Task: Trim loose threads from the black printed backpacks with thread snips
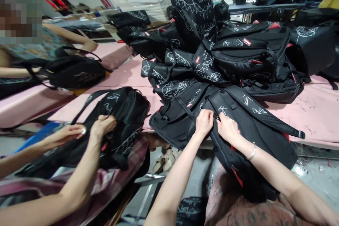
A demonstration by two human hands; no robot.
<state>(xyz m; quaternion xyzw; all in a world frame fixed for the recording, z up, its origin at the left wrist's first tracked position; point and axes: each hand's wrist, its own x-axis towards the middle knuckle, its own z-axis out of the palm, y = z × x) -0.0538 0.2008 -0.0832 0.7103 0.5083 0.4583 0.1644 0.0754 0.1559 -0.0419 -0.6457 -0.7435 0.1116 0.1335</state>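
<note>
A black backpack (254, 137) with white scribbled lettering and red trim lies slanting from the pink table down onto my lap, its padded back panel and a shoulder strap facing up. My left hand (205, 123) is closed in a pinch at the bag's upper left edge. Close beside it, my right hand (228, 128), with a bracelet on the wrist, is also closed at that edge. A small dark, shiny bit shows between the two hands; its kind is too small to tell. Another black bag (176, 122) lies flat under and left of my left hand.
Several black bags and printed cases (194, 10) are heaped on the pink table (315, 113). To my left, a co-worker's hands (104, 125) handle another backpack (124, 109). A second person sits across with a black bag (76, 70). Shoes (166, 160) stand on the floor.
</note>
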